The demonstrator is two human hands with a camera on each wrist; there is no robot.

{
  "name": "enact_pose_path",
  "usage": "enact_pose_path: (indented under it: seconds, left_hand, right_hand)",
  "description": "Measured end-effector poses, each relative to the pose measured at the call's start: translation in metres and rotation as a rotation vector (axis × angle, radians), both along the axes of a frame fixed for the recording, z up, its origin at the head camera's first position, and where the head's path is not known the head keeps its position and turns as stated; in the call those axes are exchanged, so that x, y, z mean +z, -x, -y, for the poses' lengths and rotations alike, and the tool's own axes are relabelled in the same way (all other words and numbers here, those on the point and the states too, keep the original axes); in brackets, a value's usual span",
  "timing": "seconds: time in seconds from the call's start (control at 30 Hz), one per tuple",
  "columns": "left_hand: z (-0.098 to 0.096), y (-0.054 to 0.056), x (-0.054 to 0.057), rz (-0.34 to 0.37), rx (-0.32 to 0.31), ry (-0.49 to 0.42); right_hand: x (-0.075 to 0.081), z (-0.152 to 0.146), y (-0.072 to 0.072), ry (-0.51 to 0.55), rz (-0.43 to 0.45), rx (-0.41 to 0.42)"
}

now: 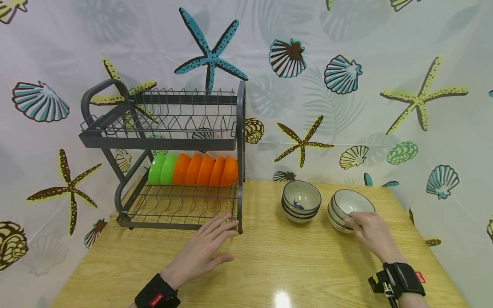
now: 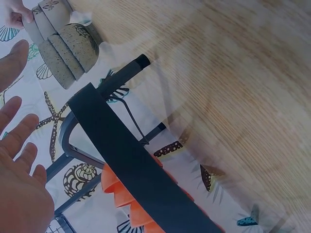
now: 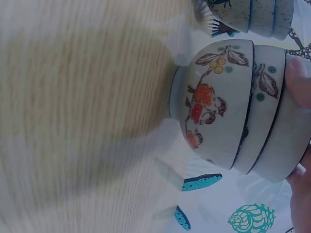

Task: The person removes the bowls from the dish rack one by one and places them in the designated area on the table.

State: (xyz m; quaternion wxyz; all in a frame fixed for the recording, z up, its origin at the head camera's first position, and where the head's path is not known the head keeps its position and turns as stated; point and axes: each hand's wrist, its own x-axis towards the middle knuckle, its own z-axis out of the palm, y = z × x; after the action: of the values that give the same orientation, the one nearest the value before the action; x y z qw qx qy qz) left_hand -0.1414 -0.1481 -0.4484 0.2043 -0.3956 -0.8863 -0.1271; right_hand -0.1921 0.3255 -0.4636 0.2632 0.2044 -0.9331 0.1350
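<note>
Above a table [image 1: 281, 261], right hand [image 1: 372, 234] pinching top bowl [image 1: 349, 201], left hand [image 1: 206, 247] spread near rack [image 1: 161, 143] — red labels [image 1: 155, 300] unreadable

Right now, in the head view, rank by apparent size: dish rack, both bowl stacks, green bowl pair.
1. Dish rack
2. Left stack and right stack: roughly alike; right hand covers part of the latter, so unranked
3. Green bowls
</note>
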Motion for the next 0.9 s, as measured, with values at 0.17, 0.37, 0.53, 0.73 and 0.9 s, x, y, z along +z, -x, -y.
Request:
enact_pose_path:
  seconds: [0.17, 0.37, 0.53, 0.73, 0.9]
  left_hand:
    - [0.001, 0.001, -0.002, 0.009, 0.003, -0.014]
    - [0.002, 0.004, -0.005, 0.033, 0.009, -0.029]
    - [0.006, 0.008, -0.009, 0.059, 0.032, -0.053]
    - [0.012, 0.010, -0.010, 0.119, 0.078, -0.077]
    - [0.017, 0.015, -0.009, 0.181, 0.134, -0.105]
  right_hand:
    - [-0.003, -0.001, 0.002, 0.017, -0.021, 0.039]
    - [-0.002, 0.000, 0.002, 0.009, -0.001, 0.038]
    - [-0.002, 0.000, 0.001, 0.006, 0.024, 0.015]
    - [-0.004, 0.000, -0.003, 0.029, 0.022, -0.020]
    - [-0.006, 0.002, -0.007, 0.040, -0.011, -0.036]
